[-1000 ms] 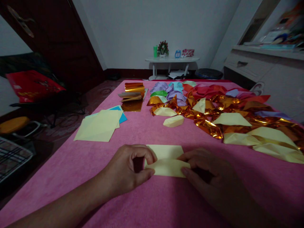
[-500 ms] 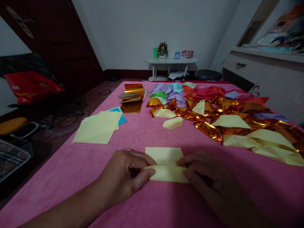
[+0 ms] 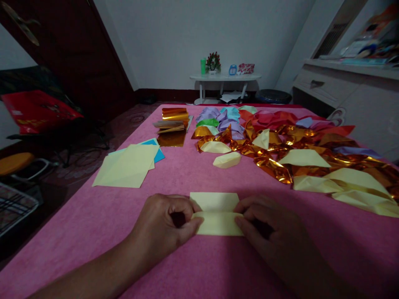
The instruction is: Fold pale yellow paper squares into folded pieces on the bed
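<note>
A pale yellow sheet of paper (image 3: 218, 224) lies in front of me, its near part folded over toward the middle and its far part flat. My left hand (image 3: 170, 220) pinches the left end of the fold between thumb and fingers. At the right end, my right hand (image 3: 264, 228) grips the same fold in a like pinch. Beyond the hands rests a folded yellow paper piece (image 3: 227, 160). To the left is a loose stack of yellow sheets (image 3: 124, 167), with a blue sheet (image 3: 159, 154) showing from under it.
Folded gold foil sheets (image 3: 173, 139) lie at the back left of the pink-covered table (image 3: 181, 270). Many folded paper pieces, gold (image 3: 274, 169), purple (image 3: 230, 126) and red (image 3: 274, 120), spread over the right side. A white side table (image 3: 224, 77) stands against the wall.
The fold's edge now looks straighter and flatter between my hands. My right thumb has shifted slightly left and up along the paper. The view has tilted slightly.
</note>
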Available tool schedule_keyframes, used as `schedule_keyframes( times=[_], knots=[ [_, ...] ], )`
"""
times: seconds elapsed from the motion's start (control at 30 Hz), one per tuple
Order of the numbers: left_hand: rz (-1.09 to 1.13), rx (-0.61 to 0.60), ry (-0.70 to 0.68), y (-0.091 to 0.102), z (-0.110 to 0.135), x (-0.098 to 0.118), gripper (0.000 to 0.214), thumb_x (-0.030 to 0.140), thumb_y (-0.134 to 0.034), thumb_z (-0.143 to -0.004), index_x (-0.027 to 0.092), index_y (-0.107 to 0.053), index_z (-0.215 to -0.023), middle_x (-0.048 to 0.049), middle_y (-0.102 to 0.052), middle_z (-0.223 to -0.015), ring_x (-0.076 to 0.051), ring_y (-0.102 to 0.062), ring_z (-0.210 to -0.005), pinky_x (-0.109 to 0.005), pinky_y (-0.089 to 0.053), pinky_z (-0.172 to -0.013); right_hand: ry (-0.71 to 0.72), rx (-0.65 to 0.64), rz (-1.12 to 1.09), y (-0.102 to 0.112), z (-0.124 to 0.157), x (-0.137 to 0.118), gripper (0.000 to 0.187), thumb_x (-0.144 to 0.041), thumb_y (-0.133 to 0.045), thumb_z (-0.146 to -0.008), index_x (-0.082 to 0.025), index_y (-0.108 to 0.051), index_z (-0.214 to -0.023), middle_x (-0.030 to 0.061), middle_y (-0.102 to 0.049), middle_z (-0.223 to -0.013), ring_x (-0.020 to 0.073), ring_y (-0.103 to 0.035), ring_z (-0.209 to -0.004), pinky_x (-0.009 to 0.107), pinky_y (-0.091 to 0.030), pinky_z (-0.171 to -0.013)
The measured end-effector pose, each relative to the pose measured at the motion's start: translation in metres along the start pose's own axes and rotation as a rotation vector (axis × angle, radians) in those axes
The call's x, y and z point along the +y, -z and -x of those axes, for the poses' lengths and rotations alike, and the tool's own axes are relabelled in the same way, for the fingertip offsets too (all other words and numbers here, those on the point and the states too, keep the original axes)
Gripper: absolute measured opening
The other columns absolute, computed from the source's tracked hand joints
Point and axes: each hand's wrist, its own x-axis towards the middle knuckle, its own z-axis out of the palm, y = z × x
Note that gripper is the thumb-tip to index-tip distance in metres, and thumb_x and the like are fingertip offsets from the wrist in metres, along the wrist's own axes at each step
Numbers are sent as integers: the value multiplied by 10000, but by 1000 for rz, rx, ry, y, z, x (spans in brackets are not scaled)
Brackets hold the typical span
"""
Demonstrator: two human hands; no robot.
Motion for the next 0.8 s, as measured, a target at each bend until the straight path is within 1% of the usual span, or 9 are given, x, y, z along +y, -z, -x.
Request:
schedule_keyframes(
  times=[0.17,0.27,0.33,0.4,0.43,0.53,0.67,0.73,0.8],
  knots=[
    [-45,24,-4,-1,1,-3,260,220,-618,-764,163,-494,-543,-1,-671,-736,-109,-587,-595,-216,-415,-535,-24,-9,50,-2,-2,0,179,-161,-546,-785,-197,-507,-615,-4,-625,-807,132,-565,-684,261,-421,-604],
    [-122,34,29,0,0,-4,241,247,-624,-760,172,-493,-572,19,-633,-669,-100,-558,-559,-209,-382,-505,-33,-23,66,-2,-2,1,187,-176,-556,-775,-195,-485,-603,-5,-605,-795,130,-554,-672,262,-407,-588],
    [-186,35,67,2,-1,-2,175,270,-652,-735,188,-515,-662,43,-593,-611,-97,-533,-524,-205,-356,-481,-36,-16,64,-2,-2,3,180,-185,-566,-765,-193,-483,-605,6,-602,-847,138,-564,-711,267,-414,-610],
    [-230,34,96,4,-2,0,195,290,-679,-709,206,-524,-792,61,-576,-603,-100,-525,-508,-204,-344,-473,-64,8,57,-2,-1,6,113,-199,-589,-746,-197,-512,-664,15,-604,-904,148,-575,-750,275,-427,-639],
    [-245,32,100,5,-3,1,240,299,-686,-703,212,-523,-856,62,-584,-627,-101,-527,-508,-206,-346,-478,-98,20,57,-2,-1,7,75,-209,-609,-731,-203,-534,-734,12,-608,-894,151,-577,-742,277,-431,-637],
    [-305,45,78,9,-5,2,394,330,-691,-698,230,-519,-1039,34,-625,-781,-107,-537,-531,-226,-365,-508,-189,32,43,-2,-2,8,266,-253,-643,-709,-218,-553,-956,-8,-620,-809,156,-585,-696,277,-432,-620],
    [-422,94,-32,10,-6,2,584,394,-737,-651,255,-526,-1177,-31,-605,-1052,-187,-595,-823,-273,-416,-667,-184,51,42,-1,-7,3,381,-245,-661,-671,-208,-574,-1041,-1,-643,-833,152,-593,-700,272,-426,-639],
    [-451,89,-64,10,-7,3,646,446,-758,-616,259,-537,-1193,-41,-591,-1080,-223,-579,-922,-283,-412,-702,-194,32,28,1,-12,0,462,-244,-694,-624,-208,-579,-1070,-6,-645,-843,142,-588,-696,251,-411,-617],
    [-459,81,-72,10,-9,3,684,499,-762,-588,259,-551,-1192,-43,-592,-1055,-225,-577,-902,-274,-402,-673,-191,-35,28,4,-16,-4,478,-259,-727,-579,-209,-603,-1039,-24,-639,-778,130,-571,-644,226,-368,-550]
  ],
)
